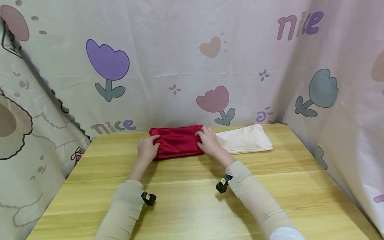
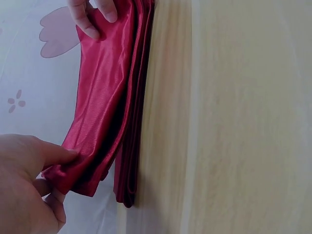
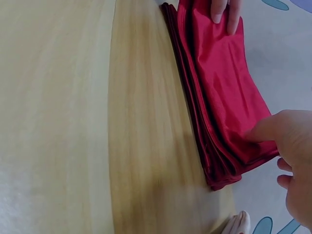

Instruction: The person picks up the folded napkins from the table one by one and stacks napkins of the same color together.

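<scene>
A folded, shiny red cloth (image 1: pixel 179 142) lies in several layers near the table's back edge. My left hand (image 1: pixel 147 148) pinches its left end, thumb on top and fingers beneath, as the left wrist view shows. At the opposite end, my right hand (image 1: pixel 208 141) grips the cloth with its thumb pressed on the upper face. In both wrist views the upper layers of the red cloth (image 3: pixel 226 83) stand slightly apart from the dark lower folds. Just right of my right hand lies a folded cream cloth (image 1: pixel 247 139), flat on the wood.
The light wooden table (image 1: pixel 186 203) reaches back to a printed fabric curtain (image 1: pixel 168 60) hanging right behind the cloths. More curtain flanks the table on the left and right. A small black camera (image 1: pixel 148 198) is strapped on each wrist.
</scene>
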Demonstrator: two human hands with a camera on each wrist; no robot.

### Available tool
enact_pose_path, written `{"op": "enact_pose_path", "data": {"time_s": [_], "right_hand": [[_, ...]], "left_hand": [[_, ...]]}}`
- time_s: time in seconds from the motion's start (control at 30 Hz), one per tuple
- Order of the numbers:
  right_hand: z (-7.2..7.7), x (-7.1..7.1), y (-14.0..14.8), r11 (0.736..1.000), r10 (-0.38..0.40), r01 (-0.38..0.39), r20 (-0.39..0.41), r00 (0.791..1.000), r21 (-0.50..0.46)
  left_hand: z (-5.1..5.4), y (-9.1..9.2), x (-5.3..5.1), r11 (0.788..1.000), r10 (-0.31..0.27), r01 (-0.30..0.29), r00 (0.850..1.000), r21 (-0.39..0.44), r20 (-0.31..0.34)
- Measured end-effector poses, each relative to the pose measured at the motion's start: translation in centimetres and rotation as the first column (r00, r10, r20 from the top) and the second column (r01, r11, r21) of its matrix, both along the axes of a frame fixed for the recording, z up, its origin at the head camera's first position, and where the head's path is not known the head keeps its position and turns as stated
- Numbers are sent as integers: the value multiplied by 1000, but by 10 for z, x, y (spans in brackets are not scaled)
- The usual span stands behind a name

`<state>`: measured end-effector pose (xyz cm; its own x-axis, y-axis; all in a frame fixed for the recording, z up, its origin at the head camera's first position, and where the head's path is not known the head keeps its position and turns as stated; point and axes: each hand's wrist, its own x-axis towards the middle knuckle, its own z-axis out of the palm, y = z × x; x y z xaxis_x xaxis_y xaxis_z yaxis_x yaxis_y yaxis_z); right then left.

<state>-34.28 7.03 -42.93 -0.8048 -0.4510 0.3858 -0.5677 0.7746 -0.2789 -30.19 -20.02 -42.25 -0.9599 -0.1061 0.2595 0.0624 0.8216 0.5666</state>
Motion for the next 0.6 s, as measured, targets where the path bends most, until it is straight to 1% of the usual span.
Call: {"op": "enact_pose_path", "data": {"time_s": [0.17, 0.33, 0.43, 0.6], "right_hand": [[0, 1, 1, 1000, -9, 8, 49, 999, 29], [-1, 1, 2, 999, -16, 11, 99, 995, 47], [-2, 1, 2, 998, -23, 15, 116, 993, 69], [-5, 1, 0, 994, -33, 17, 146, 989, 111]], "left_hand": [[-1, -1, -1, 1000, -7, 8, 1000, -26, 22], [-1, -3, 0, 998, -16, 20, 998, -54, 66], [-1, -5, 0, 996, -27, 35, 995, -86, 92], [-3, -6, 0, 989, -44, 63, 988, -134, 145]]}}
